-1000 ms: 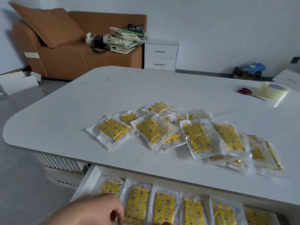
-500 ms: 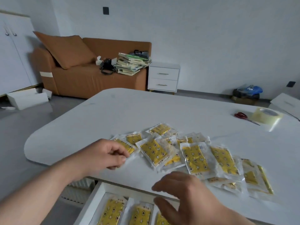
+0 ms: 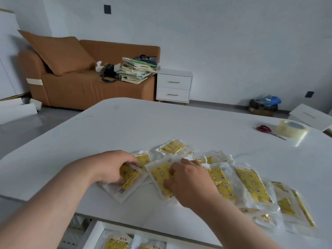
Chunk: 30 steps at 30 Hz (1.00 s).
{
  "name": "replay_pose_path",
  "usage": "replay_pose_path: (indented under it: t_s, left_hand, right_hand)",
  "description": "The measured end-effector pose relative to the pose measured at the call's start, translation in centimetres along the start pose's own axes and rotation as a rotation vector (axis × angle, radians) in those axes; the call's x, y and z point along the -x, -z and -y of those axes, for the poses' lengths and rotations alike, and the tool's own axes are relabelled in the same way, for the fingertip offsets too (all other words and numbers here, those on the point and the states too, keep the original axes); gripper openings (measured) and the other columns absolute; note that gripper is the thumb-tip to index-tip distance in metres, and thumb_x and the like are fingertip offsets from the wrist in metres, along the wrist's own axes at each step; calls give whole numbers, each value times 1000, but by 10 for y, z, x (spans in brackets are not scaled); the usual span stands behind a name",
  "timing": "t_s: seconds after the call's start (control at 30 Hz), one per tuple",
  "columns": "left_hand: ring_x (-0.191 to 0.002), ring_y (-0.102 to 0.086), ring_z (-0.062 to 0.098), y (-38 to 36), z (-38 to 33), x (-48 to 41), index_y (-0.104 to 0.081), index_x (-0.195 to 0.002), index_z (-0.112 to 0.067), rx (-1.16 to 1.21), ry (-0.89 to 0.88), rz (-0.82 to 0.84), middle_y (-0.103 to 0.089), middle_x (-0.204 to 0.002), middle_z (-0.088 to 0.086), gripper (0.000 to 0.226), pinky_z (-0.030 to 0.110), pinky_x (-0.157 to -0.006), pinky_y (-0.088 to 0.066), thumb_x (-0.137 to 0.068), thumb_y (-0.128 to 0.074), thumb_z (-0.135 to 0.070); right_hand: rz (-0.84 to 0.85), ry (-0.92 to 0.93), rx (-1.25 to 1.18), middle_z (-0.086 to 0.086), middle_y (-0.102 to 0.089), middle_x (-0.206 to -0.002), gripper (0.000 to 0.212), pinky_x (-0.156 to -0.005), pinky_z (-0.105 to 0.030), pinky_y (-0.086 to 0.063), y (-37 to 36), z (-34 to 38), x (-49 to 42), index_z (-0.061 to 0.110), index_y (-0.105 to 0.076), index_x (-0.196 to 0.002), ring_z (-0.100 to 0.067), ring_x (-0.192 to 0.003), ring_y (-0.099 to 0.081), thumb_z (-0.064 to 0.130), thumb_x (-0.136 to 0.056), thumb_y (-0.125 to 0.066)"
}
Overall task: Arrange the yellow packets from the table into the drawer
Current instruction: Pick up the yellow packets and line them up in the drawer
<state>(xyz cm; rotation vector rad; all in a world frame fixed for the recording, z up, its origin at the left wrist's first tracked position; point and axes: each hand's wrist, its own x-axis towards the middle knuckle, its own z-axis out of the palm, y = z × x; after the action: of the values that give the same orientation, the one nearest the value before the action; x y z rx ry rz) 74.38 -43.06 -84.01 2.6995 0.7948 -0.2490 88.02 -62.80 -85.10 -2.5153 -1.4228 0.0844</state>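
Several yellow packets in clear wrappers lie spread over the near part of the white table (image 3: 136, 126). My left hand (image 3: 109, 166) grips the leftmost packet (image 3: 128, 177), its fingers curled over the packet's far edge. My right hand (image 3: 188, 180) pinches the neighbouring packet (image 3: 159, 175) near its middle. More packets (image 3: 251, 182) trail off to the right, and one (image 3: 172, 147) lies a little farther back. Below the table's front edge the open drawer (image 3: 93, 236) shows packets (image 3: 116, 241) laid in a row.
Red scissors (image 3: 265, 129) and a roll of clear tape (image 3: 292, 127) sit at the table's far right. Behind the table stand a brown sofa (image 3: 75, 87) with a stack of books and a white nightstand (image 3: 173, 87).
Both hands moved forward onto the pile. The left hand closed on the leftmost packet and the right hand, which hovered at the table's edge, now pinches the packet beside it.
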Motion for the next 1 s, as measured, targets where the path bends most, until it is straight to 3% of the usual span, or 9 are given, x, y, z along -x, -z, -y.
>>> replay_pose_path:
  t_s: [0.13, 0.3, 0.4, 0.47, 0.63, 0.73, 0.87, 0.93, 1.0]
  left_hand:
    - [-117, -49, 10, 2, -3, 0, -50, -131, -42, -80, 24, -22, -48, -122, -17, 65, 30, -101, -43, -73, -78, -34]
    - [-95, -53, 13, 6, -5, 4, -52, -86, -39, -134, 73, -21, -46, -96, -16, 42, 32, -85, -49, -60, -82, -52]
    - [-80, -58, 11, 9, -9, 7, -57, -80, -29, -111, 86, -35, -57, -88, -11, 37, 28, -69, -51, -61, -84, -45]
    - [-66, -55, 9, 13, -12, 9, -55, -73, -26, -83, 88, -36, -59, -77, -9, 30, 25, -55, -41, -65, -83, -36]
    - [-68, -65, 15, 31, -17, 9, -59, -72, -23, -13, 81, -106, -67, -75, -4, 25, 32, -61, -51, -71, -81, -35]
    - [-63, -68, 16, 42, -24, 8, -64, -73, -17, 183, 52, -216, -70, -69, 1, 22, 32, -56, -51, -73, -82, -29]
    - [-70, -73, 21, 45, -29, 0, -71, -85, -11, 615, 68, -287, -76, -74, 2, 9, 38, -72, -59, -81, -77, -15]
    - [-76, -73, 30, 43, -27, -6, -70, -91, -5, 814, 139, -280, -76, -80, 11, 7, 46, -77, -59, -85, -71, -8]
    - [-67, -72, 31, 41, -25, -13, -67, -90, 1, 984, 248, -272, -75, -75, 16, 5, 46, -70, -60, -85, -69, -1]
  right_hand:
    - [0, -68, 24, -2, -56, -123, 53, -98, -37, -39, 5, 8, 2, 22, -44, -127, -27, -118, -47, 52, -86, -60]
    - [58, -195, -1, -6, -54, -115, 49, -90, -36, -41, 9, 10, 1, 15, -42, -118, -28, -111, -50, 37, -82, -68]
    - [65, -232, -108, -5, -55, -114, 43, -77, -27, -39, 12, 9, 3, 15, -47, -116, -22, -96, -50, 28, -82, -70]
    - [47, -240, -160, -4, -55, -110, 41, -73, -26, -39, 13, 7, 3, 16, -49, -113, -20, -90, -50, 27, -81, -72]
    - [15, -269, -251, 3, -56, -92, 43, -71, -30, -50, 16, 2, 4, 17, -45, -111, -18, -84, -55, 25, -81, -75]
    - [69, -341, -417, 2, -63, -98, 48, -66, -27, -50, 21, -3, 3, 16, -53, -117, -17, -82, -61, 24, -78, -80]
    - [36, -398, -621, -2, -73, -74, 14, -59, -23, -48, 43, -25, -1, 15, -72, -86, -15, -62, -64, 20, -75, -79]
    - [-23, -427, -747, -1, -76, -72, 8, -71, -30, -57, 57, -42, -2, 19, -73, -81, -20, -68, -71, 17, -76, -79]
    - [-72, -440, -903, -7, -77, -74, 11, -79, -46, -60, 71, -59, 0, 15, -73, -80, -29, -72, -74, 5, -77, -76]
